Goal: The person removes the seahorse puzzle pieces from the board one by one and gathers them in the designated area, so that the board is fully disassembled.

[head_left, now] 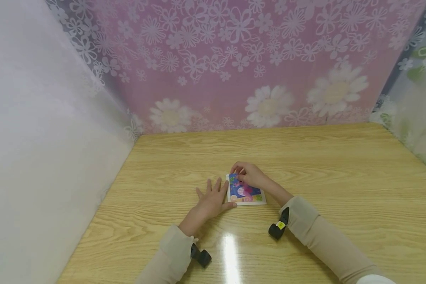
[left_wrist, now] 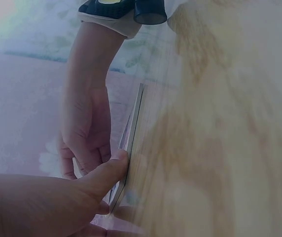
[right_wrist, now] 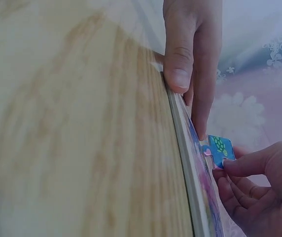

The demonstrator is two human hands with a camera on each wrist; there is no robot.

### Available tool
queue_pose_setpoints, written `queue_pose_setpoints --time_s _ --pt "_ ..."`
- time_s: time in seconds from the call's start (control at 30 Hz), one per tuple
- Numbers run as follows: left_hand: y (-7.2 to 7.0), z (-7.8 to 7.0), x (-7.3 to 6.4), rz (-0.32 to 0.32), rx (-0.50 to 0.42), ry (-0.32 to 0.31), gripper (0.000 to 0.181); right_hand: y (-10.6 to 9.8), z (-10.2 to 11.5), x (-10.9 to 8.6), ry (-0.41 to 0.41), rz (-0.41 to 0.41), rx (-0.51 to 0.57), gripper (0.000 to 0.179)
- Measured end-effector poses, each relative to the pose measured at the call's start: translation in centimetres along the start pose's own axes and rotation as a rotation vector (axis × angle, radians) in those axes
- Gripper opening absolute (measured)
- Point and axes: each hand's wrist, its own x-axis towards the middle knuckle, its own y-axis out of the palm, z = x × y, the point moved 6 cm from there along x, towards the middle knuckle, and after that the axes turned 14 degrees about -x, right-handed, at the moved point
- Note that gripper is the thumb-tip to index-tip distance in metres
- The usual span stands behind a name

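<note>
A small jigsaw puzzle [head_left: 242, 196] with a pink seahorse on blue lies flat on the table in its white-edged tray [head_left: 250, 203]. My left hand [head_left: 212, 202] rests at the tray's left side, fingers spread, its thumb [right_wrist: 180, 74] touching the near left corner. Over the puzzle's far left part, my right hand [head_left: 253, 175] pinches a jigsaw piece [right_wrist: 221, 150] between thumb and finger. That piece is blue with a green turtle and stands raised at an angle to the puzzle. In the left wrist view the right hand [left_wrist: 87, 118] hides the piece.
The wood-grain table [head_left: 156, 165] extends around the puzzle on all sides. A pink flowered curtain [head_left: 213, 79] hangs along the back edge, with a pale wall [head_left: 49, 118] on the left. A black wrist camera [head_left: 201, 257] is strapped to each sleeve.
</note>
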Motion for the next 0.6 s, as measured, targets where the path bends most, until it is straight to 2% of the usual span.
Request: queue_pose_setpoints --time_s 0.23,0.6 --pt "0.1 0.0 0.0 -0.001 0.005 -0.007 0.08 -1.2 0.2 -0.4 0.007 -0.019 0.044 0.018" --pt "0.2 -0.1 -0.2 -0.003 0.002 -0.022 0.08 -3.2 -0.4 -1.1 0.017 -0.032 0.029 0.016"
